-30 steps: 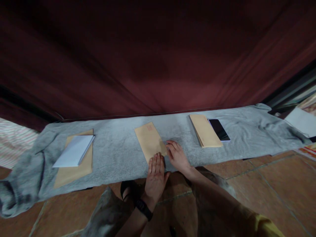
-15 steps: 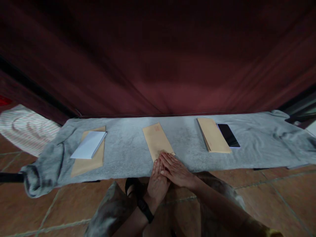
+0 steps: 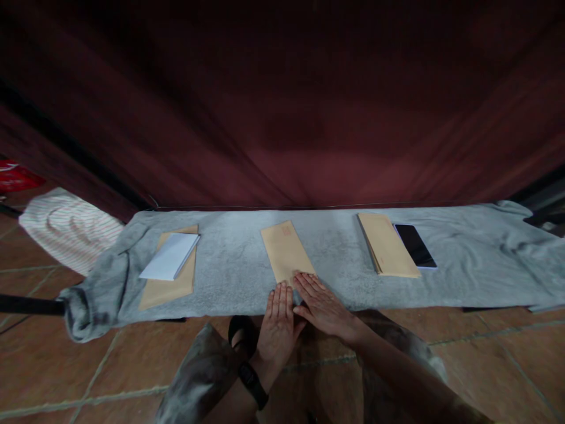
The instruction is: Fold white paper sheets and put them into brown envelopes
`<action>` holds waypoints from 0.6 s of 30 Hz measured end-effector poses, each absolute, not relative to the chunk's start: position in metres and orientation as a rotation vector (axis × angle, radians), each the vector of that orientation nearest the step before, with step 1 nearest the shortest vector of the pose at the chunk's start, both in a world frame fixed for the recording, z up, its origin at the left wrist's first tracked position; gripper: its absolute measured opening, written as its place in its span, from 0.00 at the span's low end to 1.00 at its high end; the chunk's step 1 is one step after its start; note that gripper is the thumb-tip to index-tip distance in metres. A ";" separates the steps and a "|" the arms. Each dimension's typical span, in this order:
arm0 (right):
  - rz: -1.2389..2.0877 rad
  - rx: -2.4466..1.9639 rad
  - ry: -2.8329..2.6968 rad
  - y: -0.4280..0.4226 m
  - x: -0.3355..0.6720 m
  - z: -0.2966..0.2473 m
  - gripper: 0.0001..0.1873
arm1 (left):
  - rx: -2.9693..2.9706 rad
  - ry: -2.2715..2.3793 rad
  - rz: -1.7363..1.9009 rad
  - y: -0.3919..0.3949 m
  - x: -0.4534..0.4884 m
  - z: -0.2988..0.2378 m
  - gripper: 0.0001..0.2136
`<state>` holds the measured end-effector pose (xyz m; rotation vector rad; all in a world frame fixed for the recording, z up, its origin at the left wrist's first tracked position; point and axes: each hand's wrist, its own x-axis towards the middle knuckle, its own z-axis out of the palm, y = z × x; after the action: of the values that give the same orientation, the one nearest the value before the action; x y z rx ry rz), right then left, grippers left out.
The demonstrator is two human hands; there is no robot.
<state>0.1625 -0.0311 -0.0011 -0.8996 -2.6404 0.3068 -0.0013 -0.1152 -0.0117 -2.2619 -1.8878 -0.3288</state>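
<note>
A brown envelope (image 3: 285, 250) lies in the middle of a grey towel (image 3: 229, 265) spread on the floor. My left hand (image 3: 277, 321) lies flat with fingers stretched out, its fingertips at the envelope's near edge. My right hand (image 3: 320, 301) lies flat beside it, fingers spread, pressing on the envelope's near right corner. A black watch sits on my left wrist. Neither hand holds anything.
On the towel's left lies a white paper stack (image 3: 170, 264) on brown envelopes (image 3: 165, 288). To the right are a stack of brown envelopes (image 3: 387, 252) and a black phone (image 3: 415, 245). A dark red curtain (image 3: 282, 118) hangs behind. A striped cloth (image 3: 66, 227) lies far left on the tile floor.
My right hand moved from the envelope's right edge onto its near corner, crossing over the left hand and then lying beside it. The view shifted left.
</note>
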 end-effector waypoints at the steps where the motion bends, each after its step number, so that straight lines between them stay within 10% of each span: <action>1: 0.304 -0.906 -2.640 -0.031 0.163 -0.001 0.39 | -2.262 -1.893 -0.323 -0.116 -0.002 -0.012 0.42; 18: 0.291 -1.006 -2.632 -0.029 0.169 -0.013 0.40 | -1.831 -2.244 -0.763 -0.082 -0.157 0.035 0.27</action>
<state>0.1692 -0.0287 -0.0132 -1.0059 -2.6321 0.2912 -0.1571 -0.0824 0.0352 -1.8310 -2.2436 -0.7628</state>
